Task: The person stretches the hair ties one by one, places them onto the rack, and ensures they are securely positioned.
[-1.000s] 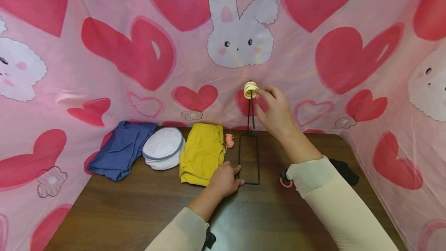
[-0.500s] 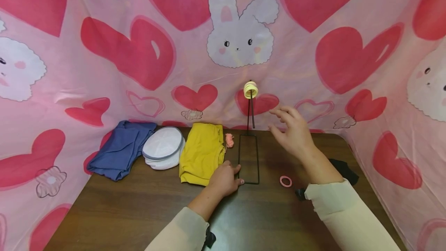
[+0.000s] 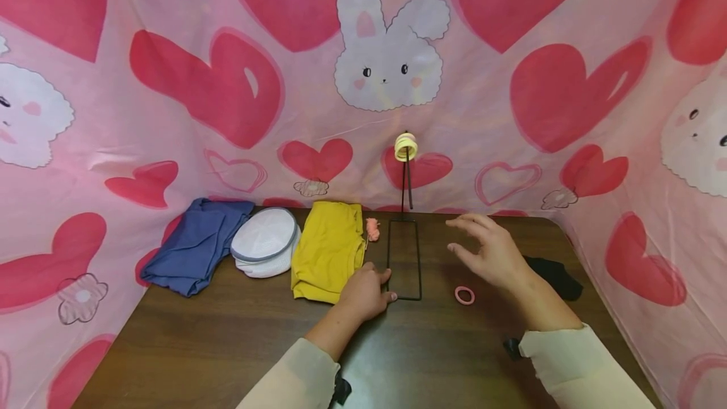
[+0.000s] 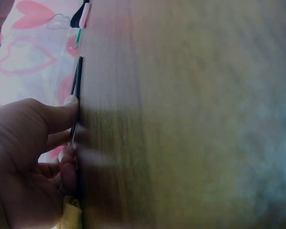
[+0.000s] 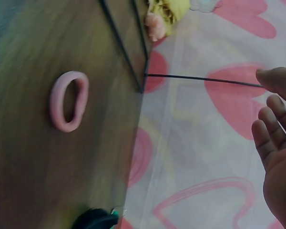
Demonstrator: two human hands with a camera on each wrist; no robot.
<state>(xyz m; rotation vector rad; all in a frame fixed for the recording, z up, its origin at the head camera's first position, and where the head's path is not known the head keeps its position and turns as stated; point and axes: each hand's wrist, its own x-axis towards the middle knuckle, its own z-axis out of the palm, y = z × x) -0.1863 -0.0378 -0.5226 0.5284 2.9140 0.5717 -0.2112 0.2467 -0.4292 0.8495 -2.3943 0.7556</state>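
Observation:
A black wire stand (image 3: 419, 257) has a rectangular base on the table and a tall upright with a slanting arm. Several pale yellow hair ties (image 3: 406, 147) hang together at its top. My left hand (image 3: 363, 292) holds the base's front left corner, thumb and index finger on the wire; in the left wrist view the other fingers (image 4: 68, 174) curl beside it. Right of the stand, my right hand (image 3: 491, 251) is in the air, fingers loosely spread and nothing in them. Below it a pink hair tie (image 5: 57, 102) lies flat on the table.
Left of the stand lie a small coral bundle (image 3: 372, 230), a folded yellow cloth (image 3: 328, 251), a white mesh bag (image 3: 265, 235) and a folded blue cloth (image 3: 195, 245). A black cloth (image 3: 553, 278) lies at the right. Pink printed fabric (image 3: 318, 112) walls the table's back and sides.
My right hand has let go of the yellow hair ties at the stand's top and moved down and right, toward the pink hair tie. The left hand stays at the base.

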